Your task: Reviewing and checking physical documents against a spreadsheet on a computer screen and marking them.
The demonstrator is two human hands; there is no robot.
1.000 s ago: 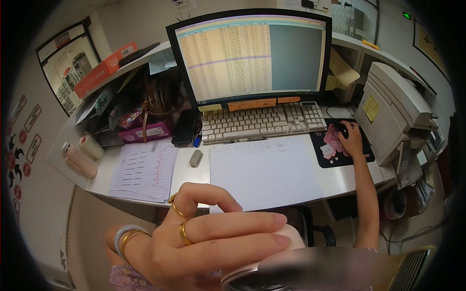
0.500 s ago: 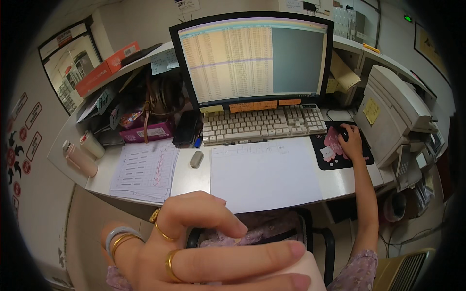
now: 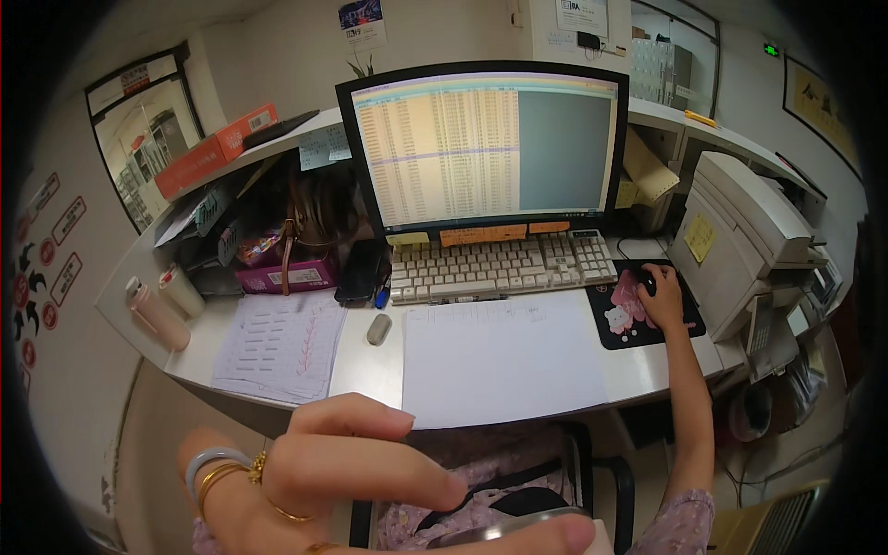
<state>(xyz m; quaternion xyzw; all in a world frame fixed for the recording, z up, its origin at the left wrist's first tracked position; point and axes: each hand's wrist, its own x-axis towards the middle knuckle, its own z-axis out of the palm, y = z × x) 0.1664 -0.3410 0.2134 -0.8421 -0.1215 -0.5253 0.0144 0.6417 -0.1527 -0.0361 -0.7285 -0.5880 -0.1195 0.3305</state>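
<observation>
Lower in view than half a second ago, the left hand (image 3: 324, 472) has slipped toward the bottom edge, while the monitor (image 3: 444, 148) also sits lower. Its fingers are bent and partly spread, holding a pale object (image 3: 599, 538) that is mostly cut off above the person's lap. That looks smooth and hard, perhaps slippery, best wrapped around its side; its weight I can't judge. Across from it, the right hand (image 3: 663, 294) is cupped over a black mouse (image 3: 649, 285), on a dark mat (image 3: 622, 324) at the right of the tabletop (image 3: 365, 375). The mouse should be light and stiff, best taken by its flanks. Beyond lie a white sheet (image 3: 504, 365), the keyboard (image 3: 490, 270) and, leftward, marked papers (image 3: 277, 347).
</observation>
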